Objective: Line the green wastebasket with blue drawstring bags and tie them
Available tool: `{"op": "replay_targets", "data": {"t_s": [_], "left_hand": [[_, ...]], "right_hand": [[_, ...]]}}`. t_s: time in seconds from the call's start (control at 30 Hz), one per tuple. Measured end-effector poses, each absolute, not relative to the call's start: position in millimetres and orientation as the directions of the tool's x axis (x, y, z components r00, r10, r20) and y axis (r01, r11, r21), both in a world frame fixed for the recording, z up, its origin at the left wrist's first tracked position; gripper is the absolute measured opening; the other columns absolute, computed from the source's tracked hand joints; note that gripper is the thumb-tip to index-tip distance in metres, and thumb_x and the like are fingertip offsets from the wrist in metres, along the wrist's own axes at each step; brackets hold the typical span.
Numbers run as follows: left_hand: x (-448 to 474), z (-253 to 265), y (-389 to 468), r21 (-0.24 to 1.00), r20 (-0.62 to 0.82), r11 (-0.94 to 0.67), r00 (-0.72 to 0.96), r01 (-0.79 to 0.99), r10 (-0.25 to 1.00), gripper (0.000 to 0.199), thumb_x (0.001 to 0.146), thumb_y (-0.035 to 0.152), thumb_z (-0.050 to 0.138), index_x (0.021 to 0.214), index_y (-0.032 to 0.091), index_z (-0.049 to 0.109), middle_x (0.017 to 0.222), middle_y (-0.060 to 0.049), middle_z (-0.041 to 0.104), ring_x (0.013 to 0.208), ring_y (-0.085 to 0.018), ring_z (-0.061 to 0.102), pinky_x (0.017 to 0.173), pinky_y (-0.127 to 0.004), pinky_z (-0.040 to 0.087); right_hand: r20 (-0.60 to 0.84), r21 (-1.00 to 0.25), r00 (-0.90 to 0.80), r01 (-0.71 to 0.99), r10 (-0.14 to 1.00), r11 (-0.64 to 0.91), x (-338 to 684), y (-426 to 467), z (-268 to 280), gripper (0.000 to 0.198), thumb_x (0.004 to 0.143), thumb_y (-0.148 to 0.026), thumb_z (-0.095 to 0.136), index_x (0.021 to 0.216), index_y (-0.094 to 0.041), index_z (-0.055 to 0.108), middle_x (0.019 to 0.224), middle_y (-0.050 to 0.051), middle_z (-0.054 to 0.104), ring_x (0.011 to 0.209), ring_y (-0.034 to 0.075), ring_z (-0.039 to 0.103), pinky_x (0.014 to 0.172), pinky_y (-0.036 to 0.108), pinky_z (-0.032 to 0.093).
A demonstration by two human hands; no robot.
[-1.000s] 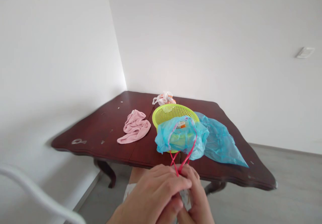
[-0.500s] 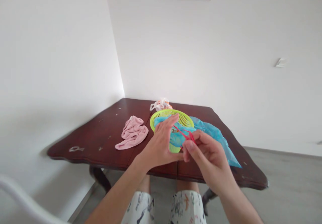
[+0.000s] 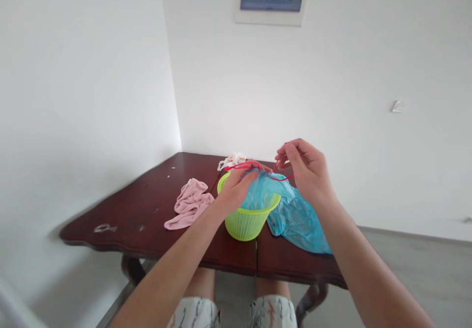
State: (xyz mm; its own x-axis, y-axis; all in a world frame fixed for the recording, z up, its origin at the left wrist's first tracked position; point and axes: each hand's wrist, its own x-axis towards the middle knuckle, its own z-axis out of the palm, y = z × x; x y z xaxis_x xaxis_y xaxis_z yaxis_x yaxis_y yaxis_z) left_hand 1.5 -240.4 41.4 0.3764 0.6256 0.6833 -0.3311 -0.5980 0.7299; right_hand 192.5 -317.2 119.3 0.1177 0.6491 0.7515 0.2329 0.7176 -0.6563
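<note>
A light blue plastic bag [image 3: 300, 220] with a red drawstring [image 3: 241, 164] lies partly in a lime-green plastic basket [image 3: 245, 224] and spreads over the table to its right. Over the basket, my left hand [image 3: 238, 185] is closed on the bag's upper part, and a loop of the drawstring passes around its fingers. My right hand [image 3: 306, 165] is raised to the right of it, with thumb and fingertips pinching another stretch of the red string. The bag's folds and my left hand hide most of the basket's inside.
A crumpled pink cloth [image 3: 190, 205] lies left of the basket on the dark wooden table [image 3: 147, 210]. Behind the basket is a white plastic bag [image 3: 232, 161] with orange print. A white wall [image 3: 221, 97] rises directly behind the table.
My right hand has lifted up and away from my left, drawing out the red string. The left hand has turned palm-down over the bag. The camera view has tilted up slightly.
</note>
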Motion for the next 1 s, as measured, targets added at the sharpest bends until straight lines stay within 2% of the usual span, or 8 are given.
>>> {"op": "replay_targets", "data": {"t_s": [0.23, 0.4, 0.57, 0.7, 0.8, 0.87, 0.93, 1.0], "left_hand": [[-16.2, 72.9, -260.5, 0.756, 0.646, -0.398, 0.491, -0.52, 0.585, 0.014, 0.106, 0.029, 0.073, 0.099, 0.02, 0.081, 0.114, -0.014, 0.088, 0.122, -0.035, 0.08, 0.109, -0.046, 0.059], [-30.0, 81.7, -280.3, 0.751, 0.62, -0.237, 0.536, -0.616, 0.573, 0.028, 0.114, 0.039, 0.069, 0.09, 0.024, 0.069, 0.094, -0.011, 0.084, 0.109, -0.033, 0.081, 0.103, -0.045, 0.061], [-40.7, 88.8, -278.3, 0.673, 0.674, -0.321, 0.374, -0.667, 0.636, 0.04, 0.118, 0.055, 0.068, 0.091, 0.026, 0.063, 0.106, -0.01, 0.085, 0.12, -0.033, 0.08, 0.114, -0.049, 0.061], [-49.8, 97.5, -272.4, 0.647, 0.698, -0.432, 0.261, -0.628, 0.666, 0.044, 0.118, 0.063, 0.067, 0.095, 0.026, 0.069, 0.105, -0.008, 0.086, 0.11, -0.03, 0.082, 0.103, -0.043, 0.064], [-63.2, 104.7, -269.5, 0.633, 0.761, -0.636, 0.201, -0.442, 0.617, 0.052, 0.118, 0.073, 0.063, 0.106, 0.025, 0.078, 0.117, -0.011, 0.087, 0.116, -0.03, 0.082, 0.106, -0.043, 0.063], [-77.9, 109.4, -265.9, 0.601, 0.795, -0.789, 0.198, -0.129, 0.573, 0.052, 0.12, 0.072, 0.061, 0.117, 0.025, 0.083, 0.127, -0.012, 0.086, 0.12, -0.03, 0.078, 0.11, -0.042, 0.059], [-95.7, 113.3, -257.8, 0.543, 0.788, -0.81, 0.197, 0.223, 0.583, 0.048, 0.12, 0.069, 0.064, 0.119, 0.026, 0.085, 0.124, -0.011, 0.086, 0.114, -0.031, 0.075, 0.105, -0.039, 0.056], [-113.5, 115.5, -244.5, 0.556, 0.738, -0.716, 0.146, 0.422, 0.659, 0.055, 0.119, 0.072, 0.061, 0.102, 0.026, 0.084, 0.103, -0.01, 0.083, 0.097, -0.03, 0.072, 0.091, -0.038, 0.054]], "right_hand": [[0.787, -0.608, 0.111, 0.298, 0.606, 0.736, 192.9, -305.5, 126.1, 0.041, 0.115, -0.061, 0.076, 0.096, -0.025, 0.079, 0.087, 0.003, 0.078, 0.075, 0.016, 0.072, 0.07, 0.032, 0.062], [0.822, -0.561, 0.123, 0.342, 0.556, 0.754, 196.4, -302.3, 119.6, 0.038, 0.118, -0.056, 0.071, 0.097, -0.025, 0.079, 0.09, 0.003, 0.079, 0.079, 0.018, 0.073, 0.075, 0.035, 0.062], [0.882, -0.471, 0.231, 0.463, 0.411, 0.75, 199.6, -301.9, 112.9, 0.03, 0.119, -0.048, 0.067, 0.102, -0.027, 0.079, 0.107, 0.006, 0.081, 0.098, 0.021, 0.076, 0.084, 0.037, 0.061], [0.861, -0.495, 0.36, 0.426, 0.36, 0.758, 199.6, -303.0, 107.9, 0.029, 0.117, -0.052, 0.068, 0.108, -0.027, 0.08, 0.12, 0.008, 0.081, 0.114, 0.023, 0.077, 0.096, 0.04, 0.062], [0.792, -0.578, 0.423, 0.284, 0.441, 0.765, 200.5, -304.5, 105.9, 0.031, 0.116, -0.058, 0.071, 0.108, -0.028, 0.077, 0.123, 0.007, 0.082, 0.12, 0.023, 0.076, 0.103, 0.04, 0.063], [0.734, -0.627, 0.457, 0.174, 0.502, 0.759, 203.7, -305.6, 105.0, 0.03, 0.113, -0.06, 0.074, 0.107, -0.03, 0.076, 0.123, 0.005, 0.082, 0.118, 0.022, 0.076, 0.103, 0.038, 0.063], [0.689, -0.657, 0.491, 0.113, 0.533, 0.745, 210.0, -306.5, 103.0, 0.029, 0.11, -0.059, 0.076, 0.107, -0.03, 0.074, 0.125, 0.005, 0.082, 0.115, 0.021, 0.077, 0.102, 0.037, 0.064], [0.666, -0.671, 0.513, 0.094, 0.542, 0.736, 218.6, -307.4, 98.9, 0.028, 0.108, -0.058, 0.077, 0.106, -0.031, 0.073, 0.127, 0.006, 0.082, 0.114, 0.022, 0.078, 0.102, 0.038, 0.064]]}}
